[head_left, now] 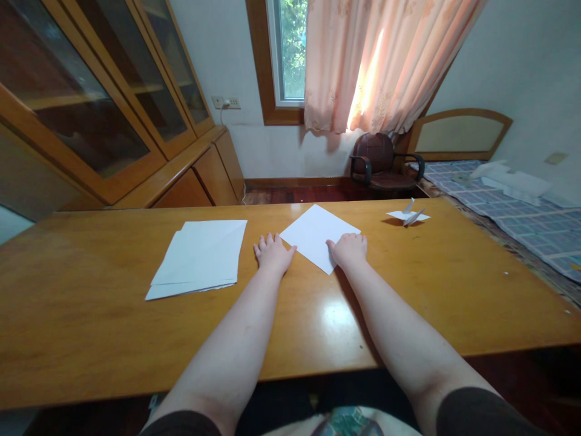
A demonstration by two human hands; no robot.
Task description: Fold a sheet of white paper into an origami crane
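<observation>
A square white sheet of paper (313, 233) lies turned like a diamond on the wooden table (299, 327). At its left corner is my left hand (273, 253), flat with fingers spread on the tabletop and the thumb at the paper's edge. My right hand (351, 248) rests over the sheet's right corner, fingers curled together and thumb on the paper. The fingertips of that hand are hidden. To the left lies a stack of white paper (200, 251) with uneven edges. A folded paper crane (409, 214) stands toward the far right of the table.
A tall glass-doored cabinet (136, 91) stands beyond the table's left end. Behind the table are a brown armchair (379, 160) and a pink curtain (345, 66) at the window. A bed with a checked cover (499, 200) adjoins the right side.
</observation>
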